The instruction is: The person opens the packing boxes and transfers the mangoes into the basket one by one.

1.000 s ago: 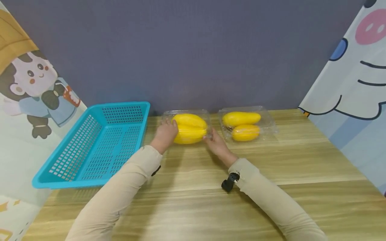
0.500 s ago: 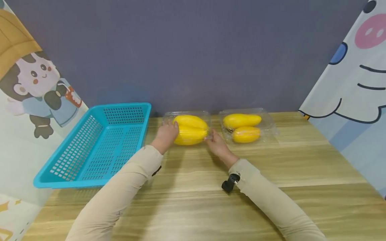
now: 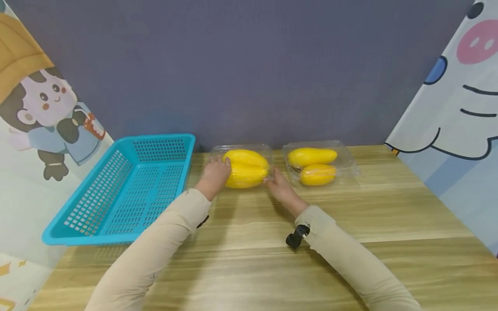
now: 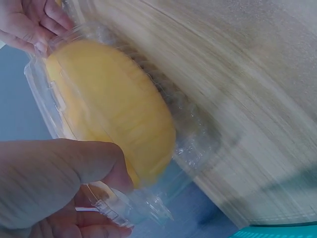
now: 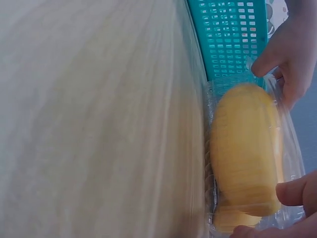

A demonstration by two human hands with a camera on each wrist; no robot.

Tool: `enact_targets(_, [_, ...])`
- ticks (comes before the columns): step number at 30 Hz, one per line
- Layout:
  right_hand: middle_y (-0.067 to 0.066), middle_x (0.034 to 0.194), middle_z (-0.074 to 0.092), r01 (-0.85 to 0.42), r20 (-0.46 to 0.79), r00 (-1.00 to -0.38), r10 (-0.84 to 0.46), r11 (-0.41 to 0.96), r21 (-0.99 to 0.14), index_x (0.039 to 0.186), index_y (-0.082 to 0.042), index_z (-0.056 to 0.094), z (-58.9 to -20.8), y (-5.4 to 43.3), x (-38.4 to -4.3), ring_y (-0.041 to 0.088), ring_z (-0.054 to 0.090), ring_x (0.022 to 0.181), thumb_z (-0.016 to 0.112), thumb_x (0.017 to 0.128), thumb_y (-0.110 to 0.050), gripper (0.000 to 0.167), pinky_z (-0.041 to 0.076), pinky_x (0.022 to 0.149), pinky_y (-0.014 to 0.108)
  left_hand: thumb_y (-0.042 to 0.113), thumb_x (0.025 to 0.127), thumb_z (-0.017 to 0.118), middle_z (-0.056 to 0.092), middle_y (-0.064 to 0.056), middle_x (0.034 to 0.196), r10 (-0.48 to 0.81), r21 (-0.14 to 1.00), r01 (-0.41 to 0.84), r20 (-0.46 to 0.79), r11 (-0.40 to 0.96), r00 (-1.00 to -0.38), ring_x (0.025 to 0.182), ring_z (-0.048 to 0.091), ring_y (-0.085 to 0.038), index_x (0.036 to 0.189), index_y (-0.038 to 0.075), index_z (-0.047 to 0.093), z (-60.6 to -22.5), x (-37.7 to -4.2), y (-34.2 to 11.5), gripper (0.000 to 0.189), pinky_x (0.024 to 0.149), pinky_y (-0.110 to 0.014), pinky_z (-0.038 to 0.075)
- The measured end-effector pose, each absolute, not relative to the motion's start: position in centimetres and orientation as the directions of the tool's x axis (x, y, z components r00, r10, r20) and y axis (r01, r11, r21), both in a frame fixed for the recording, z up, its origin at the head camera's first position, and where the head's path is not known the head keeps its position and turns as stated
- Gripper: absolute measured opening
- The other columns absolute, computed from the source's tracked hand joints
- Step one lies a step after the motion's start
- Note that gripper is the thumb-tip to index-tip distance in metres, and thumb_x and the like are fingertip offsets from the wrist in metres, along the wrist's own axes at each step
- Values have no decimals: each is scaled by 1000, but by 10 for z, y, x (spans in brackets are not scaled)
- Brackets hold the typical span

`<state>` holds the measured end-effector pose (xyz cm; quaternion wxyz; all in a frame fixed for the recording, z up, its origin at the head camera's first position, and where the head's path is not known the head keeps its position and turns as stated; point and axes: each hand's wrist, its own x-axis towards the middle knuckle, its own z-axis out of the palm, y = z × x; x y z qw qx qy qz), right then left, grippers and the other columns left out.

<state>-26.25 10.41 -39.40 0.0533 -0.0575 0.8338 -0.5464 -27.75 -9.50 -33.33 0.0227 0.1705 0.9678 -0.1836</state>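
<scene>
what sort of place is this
Probably a small booth set up for tabletop work, though the room beyond is not in view: a wood-grain table in front of a plain dark backdrop, with cartoon pictures at both sides.

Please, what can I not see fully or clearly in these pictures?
- Head view: the left end of the near fruit in the held box, hidden by the left hand.
- Head view: the dark patch in the other box, too small to identify.
- Left wrist view: most of the basket, cut off by the bottom edge.
- Right wrist view: part of the right hand, cut off by the right edge.
</scene>
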Motion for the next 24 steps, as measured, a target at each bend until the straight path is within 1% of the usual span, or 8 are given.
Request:
enact_targets(7, [29, 127, 51, -65, 5, -988, -157, 378, -924, 145, 12, 11, -397, 103, -262, 39, 49, 119, 45, 97, -11, 63, 38, 103, 48, -2, 98, 38, 41, -31, 138, 310, -317, 319, -80, 893, -947, 121, 44, -51, 142, -3, 37, -335, -277, -93, 44, 86, -47, 52])
enact_targets(11, [27, 124, 54, -55, -6, -988, -152, 396, -916, 141, 9, 25, -397, 103, -262, 38, 50, 116, 45, 98, -13, 52, 42, 99, 47, -3, 98, 38, 39, -31, 140, 293, -302, 313, -110, 901, -950, 123, 42, -51, 143, -3, 35, -333, -277, -92, 45, 88, -47, 51])
enact_targets(15, [23, 119, 56, -56, -4, -990, -138, 430, -901, 130, 4, 38, -397, 102, -264, 36, 53, 111, 46, 98, -15, 37, 46, 93, 46, -3, 97, 40, 36, -31, 141, 287, -306, 316, -138, 898, -948, 125, 40, -50, 144, -4, 31, -331, -278, -92, 47, 91, -47, 49])
enact_targets(19, [23, 118, 57, -68, 11, -991, -131, 437, -897, 127, 3, 40, -398, 102, -265, 36, 54, 110, 46, 98, -13, 34, 46, 92, 46, -3, 98, 40, 37, -31, 141, 287, -295, 316, -136, 902, -948, 124, 41, -51, 143, -4, 32, -331, -278, -92, 46, 92, -48, 48])
enact_targets(24, [24, 118, 57, -74, 18, -991, -135, 428, -901, 131, 5, 37, -397, 102, -264, 36, 53, 111, 45, 98, -12, 38, 45, 93, 46, -2, 98, 40, 35, -31, 142, 274, -287, 311, -163, 906, -948, 125, 39, -51, 144, -4, 31, -328, -277, -91, 47, 94, -48, 47])
